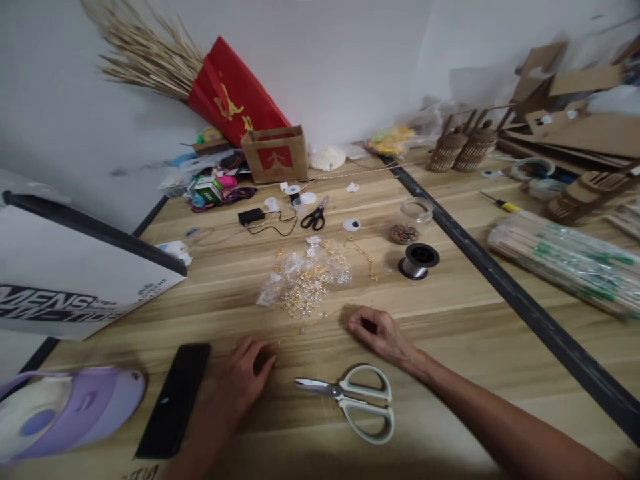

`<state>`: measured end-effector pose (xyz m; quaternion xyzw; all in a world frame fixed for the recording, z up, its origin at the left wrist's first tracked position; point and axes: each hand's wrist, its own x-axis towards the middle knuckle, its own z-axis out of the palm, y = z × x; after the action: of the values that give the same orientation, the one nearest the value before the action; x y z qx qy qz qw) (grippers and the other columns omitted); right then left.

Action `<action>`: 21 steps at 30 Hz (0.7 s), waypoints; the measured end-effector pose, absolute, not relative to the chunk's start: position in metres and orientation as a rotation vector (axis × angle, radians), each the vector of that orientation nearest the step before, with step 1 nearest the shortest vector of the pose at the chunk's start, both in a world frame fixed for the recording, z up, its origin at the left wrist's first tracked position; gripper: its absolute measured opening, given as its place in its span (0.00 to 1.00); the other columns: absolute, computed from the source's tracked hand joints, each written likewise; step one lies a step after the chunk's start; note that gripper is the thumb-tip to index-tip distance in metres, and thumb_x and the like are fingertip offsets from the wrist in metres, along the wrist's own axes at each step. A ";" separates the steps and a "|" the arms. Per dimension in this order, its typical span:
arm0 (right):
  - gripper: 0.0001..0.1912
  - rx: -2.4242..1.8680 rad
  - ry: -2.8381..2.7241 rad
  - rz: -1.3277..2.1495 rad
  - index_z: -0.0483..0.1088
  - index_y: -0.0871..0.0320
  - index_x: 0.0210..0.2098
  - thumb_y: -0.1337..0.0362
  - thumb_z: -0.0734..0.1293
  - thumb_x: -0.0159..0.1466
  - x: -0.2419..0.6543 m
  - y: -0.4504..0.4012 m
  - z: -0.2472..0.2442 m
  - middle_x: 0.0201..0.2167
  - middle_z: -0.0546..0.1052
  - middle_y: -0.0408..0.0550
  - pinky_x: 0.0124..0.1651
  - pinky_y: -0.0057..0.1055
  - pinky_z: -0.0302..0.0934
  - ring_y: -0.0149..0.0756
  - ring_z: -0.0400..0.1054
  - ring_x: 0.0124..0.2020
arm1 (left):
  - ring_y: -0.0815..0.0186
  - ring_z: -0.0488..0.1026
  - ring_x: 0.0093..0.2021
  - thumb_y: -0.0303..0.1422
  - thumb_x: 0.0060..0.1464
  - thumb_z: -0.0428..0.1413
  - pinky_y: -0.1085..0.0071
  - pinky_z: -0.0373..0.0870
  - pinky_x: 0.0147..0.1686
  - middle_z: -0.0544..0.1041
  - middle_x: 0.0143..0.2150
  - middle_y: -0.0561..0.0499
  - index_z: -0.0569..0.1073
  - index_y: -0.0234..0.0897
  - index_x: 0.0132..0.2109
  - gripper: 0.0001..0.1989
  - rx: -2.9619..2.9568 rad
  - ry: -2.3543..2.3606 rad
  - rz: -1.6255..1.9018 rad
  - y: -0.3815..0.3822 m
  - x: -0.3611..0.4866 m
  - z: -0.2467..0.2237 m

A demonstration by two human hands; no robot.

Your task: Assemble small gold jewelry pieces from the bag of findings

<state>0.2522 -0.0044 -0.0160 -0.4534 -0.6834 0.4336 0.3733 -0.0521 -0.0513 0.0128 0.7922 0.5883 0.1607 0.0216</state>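
Note:
My left hand [245, 373] rests on the wooden table with its thumb and fingers apart, holding nothing that I can see. Tiny beads [277, 365] lie by its fingertips. My right hand [377, 331] is closed, its fingers curled in on the tabletop; whatever they may hold is too small or hidden. Between and beyond the hands is a heap of small gold and clear charms [304, 293], with little plastic bags [293, 263] around it. White-handled scissors [345, 397] lie between my forearms, blades pointing left. A thin gold chain [365, 257] lies beyond my right hand.
A black spool of clear line [419, 261] and a jar of beads [406, 232] stand to the right. Farther back are black scissors [314, 215]. A phone [174, 400] and a purple-and-white object [80, 413] lie left. Bagged sticks [570, 257] lie far right.

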 end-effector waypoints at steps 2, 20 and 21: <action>0.11 -1.160 -1.748 1.116 0.67 0.61 0.28 0.60 0.62 0.62 0.252 -0.005 -0.015 0.23 0.69 0.44 0.26 0.26 0.53 0.29 0.60 0.24 | 0.60 0.74 0.37 0.37 0.57 0.49 0.64 0.72 0.39 0.76 0.36 0.47 0.72 0.37 0.37 0.11 2.428 1.838 0.461 -0.055 -0.053 0.015; 0.11 -1.183 -1.753 1.102 0.67 0.61 0.27 0.59 0.62 0.62 0.251 -0.006 -0.014 0.22 0.69 0.43 0.25 0.26 0.52 0.29 0.60 0.24 | 0.62 0.73 0.34 0.34 0.60 0.43 0.66 0.69 0.37 0.76 0.33 0.49 0.73 0.38 0.33 0.15 2.513 1.825 0.314 -0.056 -0.078 0.016; 0.11 -1.191 -1.756 1.101 0.67 0.61 0.28 0.60 0.62 0.62 0.251 -0.006 -0.014 0.22 0.69 0.43 0.25 0.26 0.52 0.29 0.60 0.24 | 0.62 0.73 0.33 0.34 0.60 0.43 0.66 0.69 0.36 0.76 0.33 0.48 0.73 0.38 0.33 0.16 2.520 1.827 0.310 -0.057 -0.080 0.016</action>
<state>0.2507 -0.0056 -0.0144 -0.4635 -0.6833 0.4286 0.3668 -0.0798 -0.0565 0.0160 0.8056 0.5841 0.0990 0.0065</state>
